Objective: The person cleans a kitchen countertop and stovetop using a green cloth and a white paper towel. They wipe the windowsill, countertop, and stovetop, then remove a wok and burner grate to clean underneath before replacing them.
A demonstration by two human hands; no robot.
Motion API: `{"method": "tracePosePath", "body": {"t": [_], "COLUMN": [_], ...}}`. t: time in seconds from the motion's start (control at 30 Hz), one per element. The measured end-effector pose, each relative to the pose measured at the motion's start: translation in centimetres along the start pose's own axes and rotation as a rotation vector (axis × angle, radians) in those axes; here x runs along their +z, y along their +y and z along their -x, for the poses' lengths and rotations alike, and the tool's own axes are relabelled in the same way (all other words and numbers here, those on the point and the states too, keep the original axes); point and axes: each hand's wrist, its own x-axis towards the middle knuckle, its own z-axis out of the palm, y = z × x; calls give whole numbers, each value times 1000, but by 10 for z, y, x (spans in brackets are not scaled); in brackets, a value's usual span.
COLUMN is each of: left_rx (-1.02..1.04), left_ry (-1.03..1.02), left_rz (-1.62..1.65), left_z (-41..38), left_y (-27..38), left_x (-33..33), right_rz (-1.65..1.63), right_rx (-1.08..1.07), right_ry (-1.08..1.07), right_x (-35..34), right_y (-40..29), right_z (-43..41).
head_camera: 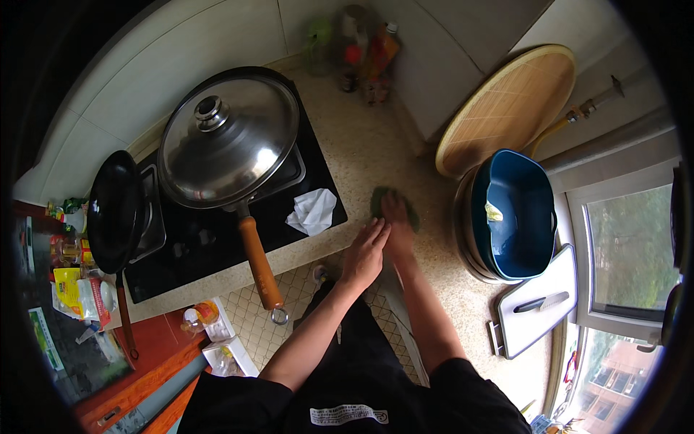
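Observation:
My right hand (397, 225) presses palm down on a dark green cloth or pad (415, 218) on the speckled countertop (358, 157); its fingers look slightly blurred. Close beside it, my left hand (366, 257) has its fingertips against the right hand or wrist and holds nothing that shows. Left of the hands, a crumpled white tissue (313, 211) lies on the black glass cooktop (217, 238). On the cooktop stands a large wok with a domed steel lid (233, 146) and a wooden handle (259, 260) that reaches out over the counter's edge.
A smaller black frying pan (114, 211) sits at the far left. Blurred bottles (379, 51) stand in the back corner. To the right are a blue basin (523, 217), a round bamboo tray (509, 108) leaning on the wall, and a white cutting board (537, 309) bearing a knife (542, 302).

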Motion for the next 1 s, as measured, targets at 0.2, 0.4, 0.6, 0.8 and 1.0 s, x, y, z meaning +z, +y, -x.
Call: {"method": "tracePosePath", "body": {"t": [0.2,0.4,0.6,0.8,1.0], "left_rx": [-220,-329,-505,-632,-650], "left_ry": [121,238,342,280,432], "left_rz": [-396,-501,472,1613,1596], "left_z": [-6,13,5,12,33], "left_y": [-9,-64,-19,-7,-23], "left_x": [-17,-29,-21,-21,-39], "right_rz": [121,92,-239,-1639,-1593], "right_rx": [61,60,56,772,804], "right_ry": [9,18,214,-6,-51], "right_x": [7,-20,-63,-47,-45], "right_y": [54,28,-19,-51,-49], "right_z": [-45,26,38,43,31]}}
